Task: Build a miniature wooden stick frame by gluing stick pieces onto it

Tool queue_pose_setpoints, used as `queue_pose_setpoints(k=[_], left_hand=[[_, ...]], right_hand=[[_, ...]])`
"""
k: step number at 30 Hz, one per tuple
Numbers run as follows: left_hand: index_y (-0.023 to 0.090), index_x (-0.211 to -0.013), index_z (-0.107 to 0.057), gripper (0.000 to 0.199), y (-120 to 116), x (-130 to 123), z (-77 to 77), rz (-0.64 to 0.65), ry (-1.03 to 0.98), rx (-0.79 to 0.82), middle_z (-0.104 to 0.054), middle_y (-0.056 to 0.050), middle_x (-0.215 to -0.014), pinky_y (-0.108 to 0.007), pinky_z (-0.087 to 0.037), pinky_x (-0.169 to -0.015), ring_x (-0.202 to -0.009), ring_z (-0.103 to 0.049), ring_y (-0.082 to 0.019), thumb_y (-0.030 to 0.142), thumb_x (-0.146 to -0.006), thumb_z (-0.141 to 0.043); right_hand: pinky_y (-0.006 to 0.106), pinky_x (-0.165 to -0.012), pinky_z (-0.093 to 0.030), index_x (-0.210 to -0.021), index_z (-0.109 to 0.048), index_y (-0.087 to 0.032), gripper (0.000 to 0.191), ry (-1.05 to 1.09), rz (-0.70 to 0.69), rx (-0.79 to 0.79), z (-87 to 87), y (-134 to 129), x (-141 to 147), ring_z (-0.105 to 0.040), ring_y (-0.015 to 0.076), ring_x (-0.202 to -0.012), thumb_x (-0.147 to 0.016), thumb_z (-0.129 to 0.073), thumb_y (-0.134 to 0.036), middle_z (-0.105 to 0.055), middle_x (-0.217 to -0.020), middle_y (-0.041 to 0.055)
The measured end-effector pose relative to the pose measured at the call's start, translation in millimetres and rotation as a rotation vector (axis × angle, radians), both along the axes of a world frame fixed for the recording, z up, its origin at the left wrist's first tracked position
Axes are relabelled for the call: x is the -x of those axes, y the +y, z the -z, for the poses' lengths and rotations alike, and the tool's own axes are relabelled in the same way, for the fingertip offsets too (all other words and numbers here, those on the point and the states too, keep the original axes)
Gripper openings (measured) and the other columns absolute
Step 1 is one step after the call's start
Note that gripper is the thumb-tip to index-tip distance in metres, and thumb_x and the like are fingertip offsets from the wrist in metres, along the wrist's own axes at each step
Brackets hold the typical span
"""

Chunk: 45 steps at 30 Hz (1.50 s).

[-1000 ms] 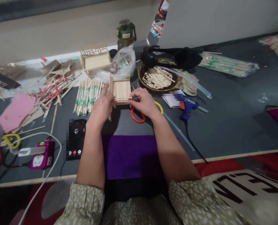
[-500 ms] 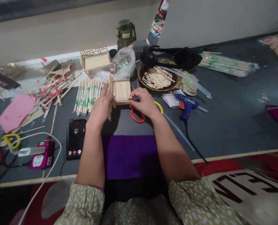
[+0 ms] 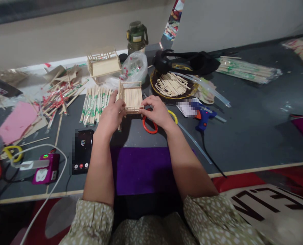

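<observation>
The left hand (image 3: 112, 114) and the right hand (image 3: 156, 111) hold a small wooden frame (image 3: 132, 98) at its two near corners; its floor is made of thin sticks. Left of it there lie wrapped chopsticks (image 3: 93, 105), and a phone (image 3: 83, 151) is nearer. At the far left stands a second wooden model (image 3: 104, 66). To the right, a basket (image 3: 155, 89) contains short sticks (image 3: 172, 84), and a blue glue gun (image 3: 205, 117) lies near a paper (image 3: 187, 108). Red-handled scissors (image 3: 150, 131) are just beside the right hand.

Bare grey tabletop (image 3: 251, 126) at right, purple cloth (image 3: 143, 170) uncovered between forearms, glue gun (image 3: 205, 117) (cord trailing) obstructing
</observation>
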<state>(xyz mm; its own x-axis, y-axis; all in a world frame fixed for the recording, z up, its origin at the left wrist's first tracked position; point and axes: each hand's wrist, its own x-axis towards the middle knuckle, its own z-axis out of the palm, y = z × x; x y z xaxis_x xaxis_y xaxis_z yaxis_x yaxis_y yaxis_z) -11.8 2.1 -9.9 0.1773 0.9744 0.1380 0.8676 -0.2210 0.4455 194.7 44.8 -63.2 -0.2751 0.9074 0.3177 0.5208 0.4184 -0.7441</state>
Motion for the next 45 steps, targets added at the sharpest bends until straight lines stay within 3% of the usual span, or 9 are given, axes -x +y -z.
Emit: queue_pose_setpoints(k=[7,14,18,25,30,35,38,45], left_hand=[[0.025,-0.128,-0.058,0.045,1.0,15.2,4.6,0.071,-0.095,-0.031,-0.031,-0.013,-0.168,-0.051,-0.051,-0.11,-0.151,-0.039,-0.037,0.01,-0.087,-0.067],[0.03,-0.149,-0.046,0.081,5.8,26.6,7.2,0.08,-0.293,0.079,-0.03,-0.015,-0.166,-0.039,-0.061,-0.093,-0.121,-0.063,-0.026,0.003,-0.077,-0.068],[0.027,-0.151,-0.045,0.081,7.2,27.3,10.6,0.099,-0.386,0.075,-0.037,-0.016,-0.162,-0.034,-0.062,-0.091,-0.117,-0.064,-0.023,0.003,-0.076,-0.067],[0.026,-0.15,-0.047,0.08,9.8,28.3,20.9,0.156,-0.432,0.056,-0.038,-0.017,-0.16,-0.038,-0.055,-0.103,-0.132,-0.056,-0.025,0.003,-0.075,-0.067],[0.027,-0.15,-0.048,0.084,12.0,27.8,26.4,0.158,-0.476,0.029,-0.043,-0.016,-0.158,-0.043,-0.055,-0.103,-0.135,-0.054,-0.028,0.002,-0.072,-0.066],[0.026,-0.16,-0.033,0.098,11.3,23.0,26.8,0.138,-0.54,0.024,-0.034,-0.017,-0.166,-0.042,-0.056,-0.102,-0.139,-0.052,-0.03,-0.001,-0.071,-0.062],[0.025,-0.164,-0.02,0.106,11.0,19.7,28.6,0.064,-0.554,0.07,-0.032,-0.023,-0.166,-0.044,-0.056,-0.102,-0.13,-0.061,-0.031,-0.002,-0.071,-0.063],[0.023,-0.165,-0.013,0.11,9.6,12.5,30.9,0.039,-0.514,0.093,-0.055,-0.023,-0.15,-0.044,-0.052,-0.106,-0.113,-0.071,-0.029,-0.001,-0.073,-0.068]], right_hand=[[0.044,-0.095,-0.043,-0.077,-0.066,-0.025,0.012,0.006,0.003,-0.009,1.1,0.7,-0.9,-0.058,0.0249,-0.1,-0.079,-0.077,-0.025,-0.068,-0.097,0.0028],[0.043,-0.093,-0.044,-0.076,-0.066,-0.025,0.011,0.022,0.016,-0.037,7.2,3.1,-1.3,-0.059,0.0246,-0.096,-0.076,-0.077,-0.025,-0.07,-0.094,0.0025],[0.043,-0.093,-0.044,-0.075,-0.066,-0.024,0.012,0.053,0.006,-0.051,13.3,5.9,-1.5,-0.06,0.0251,-0.096,-0.074,-0.078,-0.025,-0.069,-0.092,0.0034],[0.044,-0.092,-0.045,-0.078,-0.068,-0.024,0.008,0.061,-0.015,-0.039,14.4,7.2,-2.2,-0.061,0.0258,-0.095,-0.075,-0.074,-0.028,-0.069,-0.092,0.0041],[0.045,-0.094,-0.046,-0.081,-0.069,-0.026,0.011,0.054,-0.027,-0.024,12.4,6.8,-3.4,-0.061,0.0268,-0.095,-0.073,-0.075,-0.031,-0.069,-0.093,0.0044],[0.044,-0.09,-0.048,-0.092,-0.069,-0.026,0.028,0.053,-0.026,0.044,8.5,3.6,-10.1,-0.059,0.0258,-0.093,-0.067,-0.078,-0.032,-0.066,-0.099,0.0048],[0.041,-0.083,-0.05,-0.099,-0.064,-0.026,0.039,0.096,-0.01,0.136,8.1,1.6,-12.4,-0.058,0.0212,-0.083,-0.062,-0.078,-0.03,-0.064,-0.102,0.0033],[0.038,-0.077,-0.052,-0.104,-0.058,-0.026,0.041,0.189,-0.011,0.257,13.9,2.9,-6.5,-0.061,0.0175,-0.072,-0.065,-0.07,-0.028,-0.066,-0.089,-0.0003]])
